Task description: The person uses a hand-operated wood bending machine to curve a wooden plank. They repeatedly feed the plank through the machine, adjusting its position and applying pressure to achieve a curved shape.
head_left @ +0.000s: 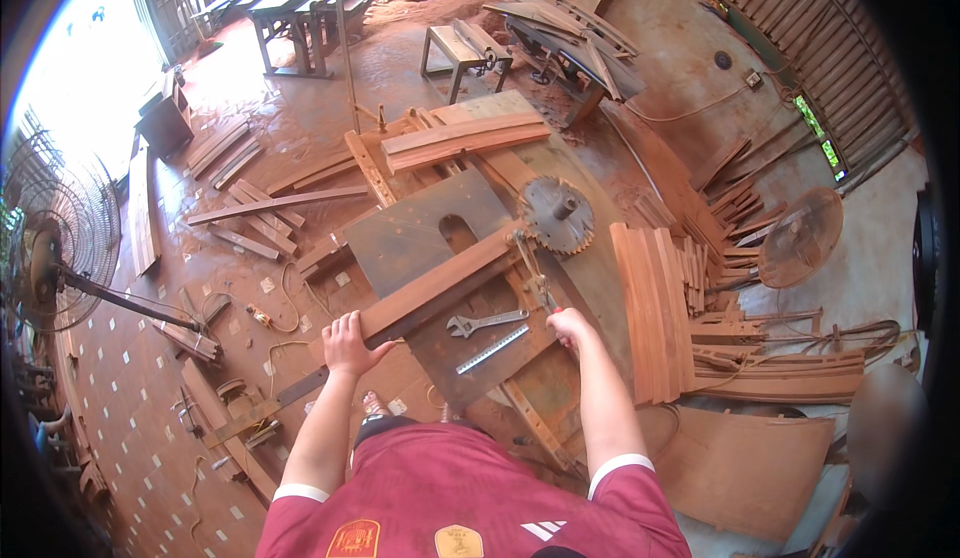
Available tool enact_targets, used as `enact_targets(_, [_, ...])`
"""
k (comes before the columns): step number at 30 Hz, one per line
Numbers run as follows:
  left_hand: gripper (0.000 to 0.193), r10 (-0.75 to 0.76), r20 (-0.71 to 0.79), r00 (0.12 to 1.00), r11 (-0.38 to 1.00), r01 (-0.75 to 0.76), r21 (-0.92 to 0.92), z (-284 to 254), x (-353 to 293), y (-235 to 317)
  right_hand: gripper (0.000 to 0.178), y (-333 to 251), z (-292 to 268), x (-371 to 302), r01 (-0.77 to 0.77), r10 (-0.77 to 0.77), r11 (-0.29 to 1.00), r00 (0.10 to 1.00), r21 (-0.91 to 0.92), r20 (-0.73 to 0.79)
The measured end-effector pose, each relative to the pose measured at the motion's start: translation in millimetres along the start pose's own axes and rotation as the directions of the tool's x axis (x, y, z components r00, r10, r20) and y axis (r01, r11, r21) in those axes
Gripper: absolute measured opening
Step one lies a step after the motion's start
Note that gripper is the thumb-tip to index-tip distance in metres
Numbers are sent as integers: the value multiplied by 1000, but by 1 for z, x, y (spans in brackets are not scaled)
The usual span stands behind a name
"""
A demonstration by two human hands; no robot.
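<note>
A long brown wooden beam (440, 280) lies slantwise across the metal saw table (400, 238). My left hand (347, 346) grips its near left end, fingers over the top and thumb stretched along the near side. At the beam's far right end, a metal locking-pliers-like clamp (532, 270) sits against the wood. My right hand (568, 327) is closed round its red handle. Just beyond that end is a toothed circular saw blade (557, 215), which lies flat, apart from both hands. Between my arms, an adjustable wrench (487, 323) and a steel ruler (492, 350) rest on the table.
Stacked boards (465, 141) lie at the table's far side. More long boards (652, 313) stand to the right, near a fan (801, 237). Another fan (62, 248) is at the left. Loose timber (265, 213) and cables cover parts of the tiled floor (130, 398).
</note>
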State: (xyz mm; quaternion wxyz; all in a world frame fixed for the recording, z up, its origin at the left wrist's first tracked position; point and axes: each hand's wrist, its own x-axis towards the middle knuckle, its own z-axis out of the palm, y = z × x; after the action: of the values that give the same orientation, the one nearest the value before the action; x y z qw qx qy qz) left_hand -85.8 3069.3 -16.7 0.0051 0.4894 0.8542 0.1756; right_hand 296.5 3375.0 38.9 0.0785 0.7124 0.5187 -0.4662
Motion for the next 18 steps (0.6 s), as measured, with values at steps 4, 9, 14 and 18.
enact_targets(4, [94,2,-23,1000,1000,-1,12,-4,1,-3,34,6,13,6,83,-94,994,982,-75,-166])
enact_targets(9, [63,-22,-71,997,1000,20,-20,7,5,-11,45,14,19,16,156,-211,961,948,-227,-239])
enact_targets(14, [65,17,-103,995,1000,-16,9,13,13,-21,48,8,21,21,186,-243,951,943,-246,-227])
enact_targets(18, [67,-17,-95,995,999,20,29,7,18,-21,48,-1,23,28,180,-234,956,944,-234,-233])
